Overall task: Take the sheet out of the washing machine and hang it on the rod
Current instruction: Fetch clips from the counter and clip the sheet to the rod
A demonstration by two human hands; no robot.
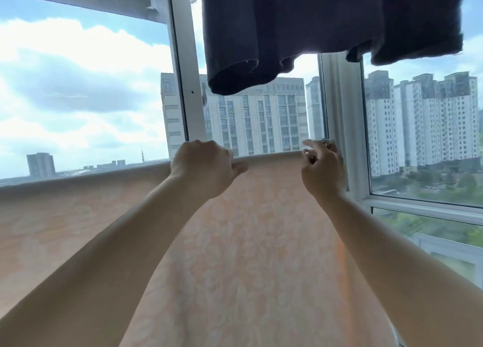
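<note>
A peach sheet (248, 229) with a faint floral pattern hangs over a horizontal rod that it hides completely. Its top fold runs from the left edge of view to between my hands. My left hand (206, 167) grips that top fold, fingers curled over the far side and thumb lying along the front. My right hand (324, 168) is at the fold's right end. Its index finger points left above the edge, the thumb tip touches the fabric, and the two are apart with nothing pinched between them.
A dark grey cloth (313, 24) hangs overhead, just above my hands. Behind the sheet are large windows with white frames (185, 85) and a white sill (423, 205) at the right. Tall buildings and sky lie outside.
</note>
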